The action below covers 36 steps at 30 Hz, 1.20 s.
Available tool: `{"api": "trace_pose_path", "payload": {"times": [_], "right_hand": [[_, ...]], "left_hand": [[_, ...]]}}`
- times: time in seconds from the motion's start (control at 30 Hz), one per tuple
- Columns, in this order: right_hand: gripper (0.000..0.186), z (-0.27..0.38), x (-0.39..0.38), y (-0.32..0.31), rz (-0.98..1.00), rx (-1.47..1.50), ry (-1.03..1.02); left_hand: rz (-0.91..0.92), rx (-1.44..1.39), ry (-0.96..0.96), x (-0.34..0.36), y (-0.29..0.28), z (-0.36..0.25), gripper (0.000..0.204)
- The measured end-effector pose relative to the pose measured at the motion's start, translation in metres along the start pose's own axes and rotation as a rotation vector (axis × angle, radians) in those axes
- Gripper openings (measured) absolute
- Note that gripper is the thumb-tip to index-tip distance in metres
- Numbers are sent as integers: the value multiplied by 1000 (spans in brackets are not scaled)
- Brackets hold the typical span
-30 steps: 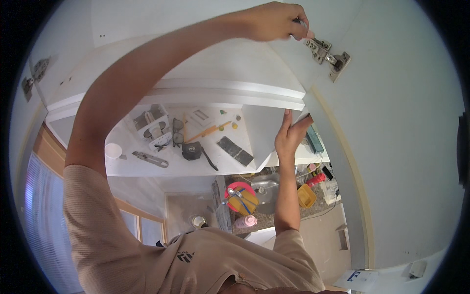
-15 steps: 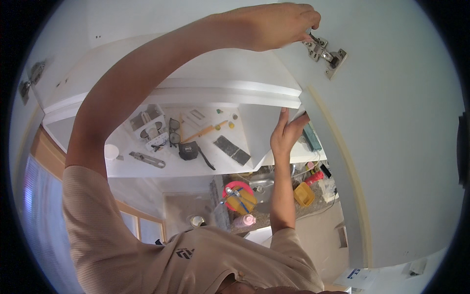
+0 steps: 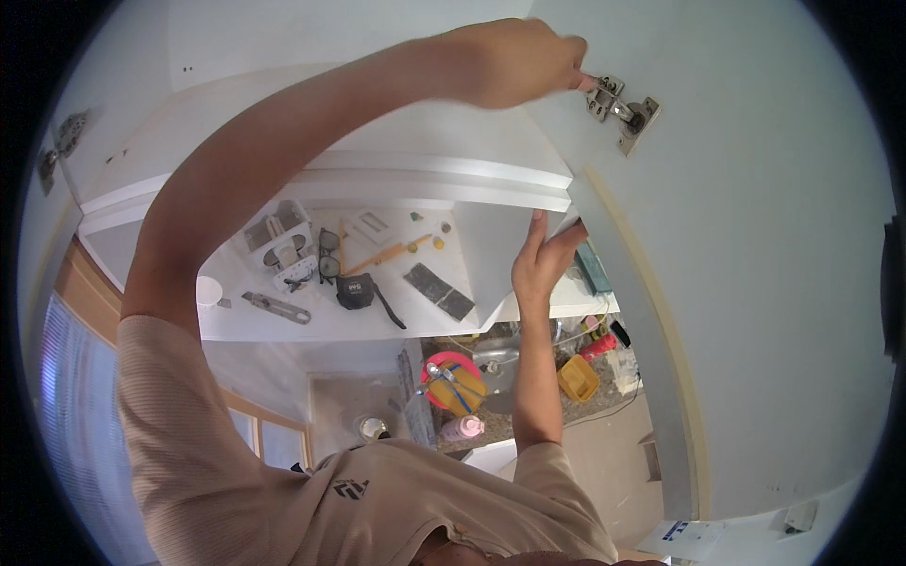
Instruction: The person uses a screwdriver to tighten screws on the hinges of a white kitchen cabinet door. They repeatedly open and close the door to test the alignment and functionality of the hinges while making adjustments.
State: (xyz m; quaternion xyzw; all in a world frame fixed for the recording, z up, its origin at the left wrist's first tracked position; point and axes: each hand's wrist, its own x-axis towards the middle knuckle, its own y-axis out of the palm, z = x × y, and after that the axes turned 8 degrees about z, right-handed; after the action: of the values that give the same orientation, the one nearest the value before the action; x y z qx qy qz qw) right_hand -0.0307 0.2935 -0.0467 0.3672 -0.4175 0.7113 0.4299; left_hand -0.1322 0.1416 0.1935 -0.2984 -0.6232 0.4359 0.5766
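My left hand (image 3: 528, 64) reaches across the top, its fingers curled against a metal cabinet hinge (image 3: 618, 111). Whatever those fingers grip is hidden by the hand. The hinge joins the cabinet's inner side to a pale, wide-open door (image 3: 755, 245). Lower down, my right hand (image 3: 541, 269) is raised with its thumb and fingers on either side of a white cabinet panel (image 3: 486, 245), gripping its edge.
On a white shelf lie a utility knife (image 3: 276, 308), black tape measure (image 3: 356, 291), glasses (image 3: 328, 255), a dark strip (image 3: 439, 291) and a pencil-like orange stick (image 3: 382, 255). Below, a counter holds a pink bowl (image 3: 436, 363), yellow container (image 3: 578, 377) and pink bottle (image 3: 462, 428). Another hinge (image 3: 66, 141) is at left.
My left hand has shifted slightly down and left in view, its fingers turning at the hinge. The right hand keeps its place on the panel. The whole view has drifted a little.
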Motion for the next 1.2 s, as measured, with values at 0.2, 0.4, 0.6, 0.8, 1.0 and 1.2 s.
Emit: {"api": "trace_pose_path", "payload": {"times": [0.2, 0.4, 0.6, 0.8, 1.0, 1.2], "right_hand": [[66, 3, 0, 2, 16, 39, 12], [68, 2, 0, 2, 15, 36, -10], [68, 1, 0, 5, -12, 42, -1], [68, 4, -2, 2, 18, 6, 41], [69, -3, 0, 3, -8, 39, -8], [67, -6, -3, 2, -3, 46, -3]], "left_hand": [[-368, 428, 371, 9, 16, 32, 40], [63, -738, 4, 19, 2, 30, 65], [130, -499, -116, 15, -13, 18, 64], [-364, 480, 484, 13, 18, 42, 52], [16, -423, -22, -5, -9, 4, 50], [114, -1475, -200, 9, 6, 10, 48]]}}
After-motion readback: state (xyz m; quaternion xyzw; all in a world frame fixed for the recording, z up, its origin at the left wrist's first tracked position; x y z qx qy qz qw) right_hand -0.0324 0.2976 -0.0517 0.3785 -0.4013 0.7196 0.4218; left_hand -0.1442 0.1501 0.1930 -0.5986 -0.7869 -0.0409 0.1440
